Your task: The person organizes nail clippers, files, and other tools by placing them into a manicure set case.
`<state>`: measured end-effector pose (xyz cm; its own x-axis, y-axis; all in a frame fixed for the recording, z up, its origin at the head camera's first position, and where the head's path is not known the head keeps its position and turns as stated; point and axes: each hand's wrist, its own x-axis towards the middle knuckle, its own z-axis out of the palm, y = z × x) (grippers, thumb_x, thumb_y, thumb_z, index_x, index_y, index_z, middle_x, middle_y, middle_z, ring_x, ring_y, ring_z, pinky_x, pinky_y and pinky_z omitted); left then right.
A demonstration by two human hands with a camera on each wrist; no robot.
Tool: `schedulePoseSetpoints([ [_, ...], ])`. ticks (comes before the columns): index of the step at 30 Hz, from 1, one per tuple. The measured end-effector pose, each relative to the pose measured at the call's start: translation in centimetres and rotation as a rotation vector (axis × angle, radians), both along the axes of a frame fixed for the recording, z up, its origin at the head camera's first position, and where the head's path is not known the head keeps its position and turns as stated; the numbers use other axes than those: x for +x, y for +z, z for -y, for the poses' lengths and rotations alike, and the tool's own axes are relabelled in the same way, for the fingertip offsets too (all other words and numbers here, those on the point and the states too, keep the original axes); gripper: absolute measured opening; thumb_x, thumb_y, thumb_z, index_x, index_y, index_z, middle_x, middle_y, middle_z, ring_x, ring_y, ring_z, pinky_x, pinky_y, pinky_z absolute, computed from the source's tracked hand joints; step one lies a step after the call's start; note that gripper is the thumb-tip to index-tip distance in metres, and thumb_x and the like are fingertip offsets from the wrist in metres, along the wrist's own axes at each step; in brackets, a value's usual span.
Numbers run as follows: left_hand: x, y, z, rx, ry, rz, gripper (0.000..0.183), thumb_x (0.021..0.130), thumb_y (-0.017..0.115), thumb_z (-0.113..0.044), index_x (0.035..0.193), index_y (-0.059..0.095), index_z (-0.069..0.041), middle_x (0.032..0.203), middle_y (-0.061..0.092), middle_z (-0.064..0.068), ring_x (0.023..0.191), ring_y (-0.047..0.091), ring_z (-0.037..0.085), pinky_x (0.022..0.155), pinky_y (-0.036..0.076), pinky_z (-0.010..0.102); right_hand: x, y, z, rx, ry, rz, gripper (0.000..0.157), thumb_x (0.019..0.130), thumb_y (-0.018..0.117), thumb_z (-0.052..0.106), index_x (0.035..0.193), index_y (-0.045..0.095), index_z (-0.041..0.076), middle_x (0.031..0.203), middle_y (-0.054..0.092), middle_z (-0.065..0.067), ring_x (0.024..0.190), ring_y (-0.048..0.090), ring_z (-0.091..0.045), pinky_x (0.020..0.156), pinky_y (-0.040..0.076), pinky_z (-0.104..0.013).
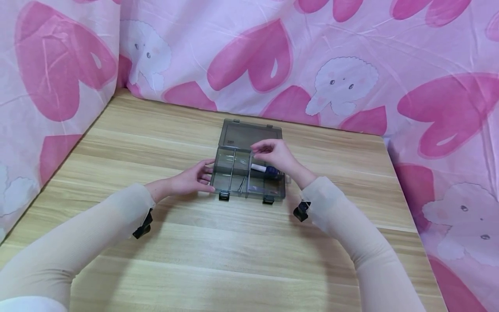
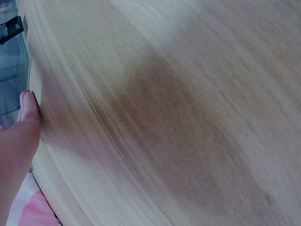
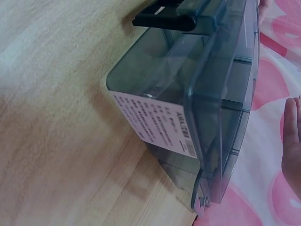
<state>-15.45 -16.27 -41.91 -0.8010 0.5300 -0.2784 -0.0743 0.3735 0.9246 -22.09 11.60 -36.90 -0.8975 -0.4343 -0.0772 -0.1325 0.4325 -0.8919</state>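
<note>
A grey see-through compartment box (image 1: 248,196) stands on the table with its lid (image 1: 253,133) laid open at the back. My left hand (image 1: 188,178) rests against the box's left side, fingers extended; its fingertips also show touching the wall in the left wrist view. Above the right compartments hovers my right hand (image 1: 274,154), thumb and fingers bent towards each other; whether something small is between them cannot be told. Below it lies a small dark blue bottle with a white cap (image 1: 259,167). Thin metal pieces, like nails or screws (image 1: 242,185), lie in the front middle compartment.
Two black latches (image 1: 224,196) hang from the box's front edge. A white printed label (image 3: 155,122) is on its right side wall. The wooden table (image 1: 218,255) borders pink heart-patterned cloth (image 1: 347,34) at the back and sides. Black wrist cameras (image 1: 144,225) sit under both sleeves.
</note>
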Motion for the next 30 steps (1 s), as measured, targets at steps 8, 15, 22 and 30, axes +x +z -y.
schedulePoseSetpoints([
  [8,0.0,0.2,-0.1,-0.003,0.001,0.002,0.096,0.082,0.069,-0.009,0.150,0.002,-0.005,0.144,0.029,0.030,0.125,0.041,0.043,0.110,0.035,0.050,-0.3,-0.1,0.5,0.012,0.001,0.023,0.031,0.082,0.067,0.000,0.112,0.063,-0.007,0.107,0.067,-0.021,0.084,0.063,-0.008,0.078,0.056,-0.021],
  [15,0.0,0.2,-0.1,-0.012,0.002,0.006,0.095,0.082,0.070,-0.009,0.150,0.003,-0.006,0.143,0.030,0.029,0.125,0.042,0.041,0.110,0.036,0.049,-0.3,-0.2,0.9,0.017,0.026,0.012,0.029,0.083,0.066,0.000,0.111,0.064,-0.006,0.107,0.067,-0.022,0.085,0.063,-0.011,0.078,0.055,-0.022],
  [22,-0.1,0.1,-0.1,-0.005,0.000,0.002,0.095,0.082,0.069,-0.009,0.150,0.003,-0.006,0.143,0.031,0.029,0.124,0.042,0.041,0.109,0.037,0.048,-0.3,-0.5,1.3,0.045,0.026,0.006,0.027,0.084,0.064,0.001,0.111,0.065,-0.004,0.106,0.067,-0.021,0.084,0.062,-0.013,0.076,0.055,-0.022],
  [30,0.0,0.0,-0.1,-0.004,0.002,0.000,0.095,0.082,0.069,-0.008,0.150,0.003,-0.005,0.143,0.031,0.030,0.124,0.042,0.040,0.109,0.037,0.048,-0.4,-0.8,1.6,0.052,0.029,0.011,0.027,0.084,0.063,0.000,0.111,0.065,-0.004,0.105,0.067,-0.021,0.085,0.062,-0.014,0.076,0.055,-0.021],
])
